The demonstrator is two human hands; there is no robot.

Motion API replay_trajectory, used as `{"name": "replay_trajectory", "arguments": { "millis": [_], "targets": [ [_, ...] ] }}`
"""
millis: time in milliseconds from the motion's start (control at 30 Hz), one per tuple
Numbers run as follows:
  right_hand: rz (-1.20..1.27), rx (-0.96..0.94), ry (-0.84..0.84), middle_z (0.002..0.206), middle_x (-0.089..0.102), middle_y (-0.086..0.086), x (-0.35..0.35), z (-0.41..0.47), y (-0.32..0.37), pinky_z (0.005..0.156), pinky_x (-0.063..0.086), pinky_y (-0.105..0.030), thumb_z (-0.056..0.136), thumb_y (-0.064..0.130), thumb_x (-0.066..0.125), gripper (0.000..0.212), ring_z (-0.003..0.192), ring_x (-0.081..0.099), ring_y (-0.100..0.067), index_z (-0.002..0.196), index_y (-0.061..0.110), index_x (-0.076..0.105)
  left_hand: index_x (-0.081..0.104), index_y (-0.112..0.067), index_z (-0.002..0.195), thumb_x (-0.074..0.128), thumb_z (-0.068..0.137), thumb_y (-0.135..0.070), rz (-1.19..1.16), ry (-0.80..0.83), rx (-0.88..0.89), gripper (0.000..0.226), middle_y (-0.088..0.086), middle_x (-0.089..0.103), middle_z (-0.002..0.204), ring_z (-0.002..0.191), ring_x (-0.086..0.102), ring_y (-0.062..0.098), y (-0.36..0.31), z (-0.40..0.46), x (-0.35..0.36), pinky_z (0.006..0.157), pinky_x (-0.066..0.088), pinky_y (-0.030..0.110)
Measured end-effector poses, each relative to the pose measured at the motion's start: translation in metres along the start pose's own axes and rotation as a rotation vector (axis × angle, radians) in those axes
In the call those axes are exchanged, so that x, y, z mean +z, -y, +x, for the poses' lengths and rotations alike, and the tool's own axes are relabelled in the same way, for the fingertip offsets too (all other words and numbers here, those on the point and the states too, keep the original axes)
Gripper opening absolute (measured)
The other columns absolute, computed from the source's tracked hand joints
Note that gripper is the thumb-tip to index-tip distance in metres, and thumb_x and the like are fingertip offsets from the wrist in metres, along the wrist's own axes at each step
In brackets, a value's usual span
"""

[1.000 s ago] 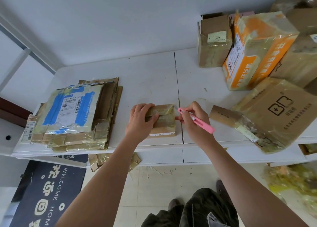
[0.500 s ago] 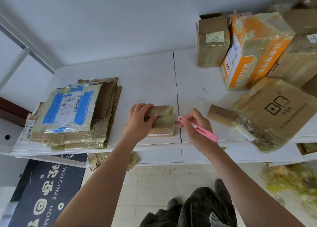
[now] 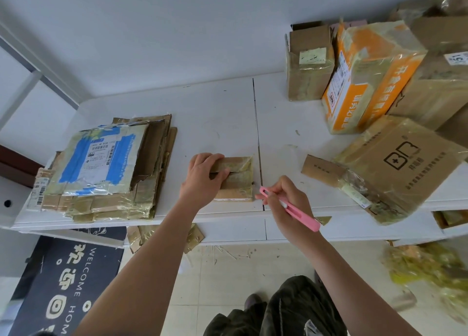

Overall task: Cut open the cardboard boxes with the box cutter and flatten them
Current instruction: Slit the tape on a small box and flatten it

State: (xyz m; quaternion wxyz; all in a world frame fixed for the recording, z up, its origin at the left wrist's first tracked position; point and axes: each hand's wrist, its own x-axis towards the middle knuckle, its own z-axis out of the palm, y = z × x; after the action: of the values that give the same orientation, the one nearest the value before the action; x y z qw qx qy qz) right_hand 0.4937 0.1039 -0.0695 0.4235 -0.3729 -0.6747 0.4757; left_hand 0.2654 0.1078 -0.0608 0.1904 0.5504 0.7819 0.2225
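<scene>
Left hand gripped the small taped cardboard box, fingers curled over its far-left edge and thumb across the flap seam, pinning it to the white table near the front edge. Right hand grasped the pink box cutter like a pen, its tip just off the box's corner at 4 o'clock, apart from the cardboard. A stack of flattened boxes lay at 9 o'clock from the small box; uncut boxes, among them an orange carton, crowded 1 to 3 o'clock. Likely risk: the thumb lay along the seam, so a cut drawn leftward could run into it. The glossy tape might let the blade skid, and so small a box could twist under sideways pressure.
</scene>
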Motion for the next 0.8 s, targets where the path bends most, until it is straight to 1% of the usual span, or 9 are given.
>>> {"name": "replay_trajectory", "arguments": {
  "millis": [133, 200, 367, 433, 533, 600, 667, 733, 800],
  "targets": [
    [0.004, 0.005, 0.034, 0.072, 0.067, 0.001, -0.003, 0.000, 0.002, 0.056, 0.051, -0.055, 0.095, 0.027, 0.046, 0.026, 0.080, 0.074, -0.021, 0.082, 0.005, 0.043, 0.053, -0.033, 0.131, 0.057, 0.095, -0.041, -0.005, -0.007, -0.004, 0.038, -0.020, 0.037, 0.119, 0.126, 0.029, 0.006, 0.000, -0.001, -0.001, 0.094, 0.031, 0.032],
    [0.009, 0.024, 0.065, 0.074, 0.066, -0.001, -0.006, 0.002, 0.000, 0.058, 0.053, -0.052, 0.095, 0.020, 0.047, 0.022, 0.085, 0.074, -0.010, 0.081, 0.004, 0.042, 0.053, -0.032, 0.132, 0.057, 0.095, -0.041, -0.013, -0.006, -0.014, 0.038, -0.019, 0.037, 0.119, 0.127, 0.029, 0.007, -0.002, -0.003, -0.001, 0.095, 0.031, 0.032],
    [0.034, -0.006, 0.014, 0.076, 0.068, -0.011, -0.011, 0.011, 0.002, 0.064, 0.055, -0.054, 0.099, 0.012, 0.053, 0.017, 0.085, 0.074, -0.011, 0.085, 0.007, 0.045, 0.051, -0.026, 0.135, 0.053, 0.097, -0.041, -0.033, -0.059, -0.149, 0.041, -0.004, 0.043, 0.133, 0.133, 0.028, 0.019, -0.008, -0.006, -0.004, 0.098, 0.030, 0.033],
    [-0.025, -0.060, -0.051, 0.080, 0.068, -0.001, -0.013, 0.021, 0.005, 0.065, 0.056, -0.041, 0.099, 0.019, 0.052, 0.012, 0.078, 0.071, -0.012, 0.093, 0.011, 0.048, 0.051, -0.028, 0.134, 0.053, 0.096, -0.044, 0.017, -0.086, -0.275, 0.042, 0.000, 0.044, 0.135, 0.131, 0.029, 0.023, -0.013, -0.005, -0.007, 0.103, 0.032, 0.042],
    [-0.329, -0.121, -0.069, 0.082, 0.060, 0.006, -0.018, 0.039, -0.001, 0.059, 0.047, -0.031, 0.099, 0.019, 0.050, 0.006, 0.070, 0.057, -0.010, 0.103, 0.015, 0.052, 0.053, -0.031, 0.127, 0.055, 0.089, -0.058, 0.147, -0.059, -0.433, 0.046, -0.001, 0.050, 0.128, 0.129, 0.034, 0.024, -0.017, -0.006, -0.016, 0.100, 0.033, 0.048],
    [-0.635, -0.062, 0.034, 0.089, 0.058, 0.002, -0.019, 0.051, -0.012, 0.059, 0.039, -0.031, 0.097, 0.012, 0.050, 0.011, 0.077, 0.057, -0.017, 0.105, 0.016, 0.056, 0.055, -0.026, 0.125, 0.055, 0.087, -0.064, 0.146, -0.030, -0.493, 0.054, 0.000, 0.056, 0.121, 0.123, 0.045, 0.025, -0.014, -0.009, -0.022, 0.100, 0.037, 0.045],
    [-0.887, 0.069, 0.149, 0.105, 0.055, -0.002, -0.017, 0.061, -0.020, 0.060, 0.034, -0.028, 0.093, 0.011, 0.053, 0.023, 0.092, 0.059, -0.022, 0.114, 0.018, 0.058, 0.057, -0.017, 0.123, 0.057, 0.087, -0.063, 0.039, 0.002, -0.516, 0.058, -0.001, 0.063, 0.105, 0.103, 0.058, 0.022, -0.009, -0.014, -0.026, 0.091, 0.048, 0.040],
    [-1.002, 0.128, 0.228, 0.118, 0.051, -0.002, -0.015, 0.069, -0.024, 0.062, 0.037, -0.029, 0.095, 0.012, 0.055, 0.029, 0.106, 0.056, -0.021, 0.123, 0.018, 0.056, 0.061, -0.013, 0.111, 0.058, 0.088, -0.060, -0.078, 0.030, -0.535, 0.052, -0.004, 0.061, 0.087, 0.082, 0.060, 0.016, -0.006, -0.020, -0.029, 0.078, 0.053, 0.035],
    [-1.025, 0.161, 0.277, 0.124, 0.050, -0.003, -0.014, 0.076, -0.024, 0.068, 0.045, -0.031, 0.098, 0.013, 0.053, 0.031, 0.113, 0.052, -0.021, 0.128, 0.017, 0.054, 0.061, -0.012, 0.097, 0.058, 0.089, -0.059, -0.175, 0.067, -0.560, 0.047, 0.001, 0.064, 0.086, 0.079, 0.062, 0.017, -0.003, -0.025, -0.033, 0.080, 0.056, 0.039]
  ]
}}
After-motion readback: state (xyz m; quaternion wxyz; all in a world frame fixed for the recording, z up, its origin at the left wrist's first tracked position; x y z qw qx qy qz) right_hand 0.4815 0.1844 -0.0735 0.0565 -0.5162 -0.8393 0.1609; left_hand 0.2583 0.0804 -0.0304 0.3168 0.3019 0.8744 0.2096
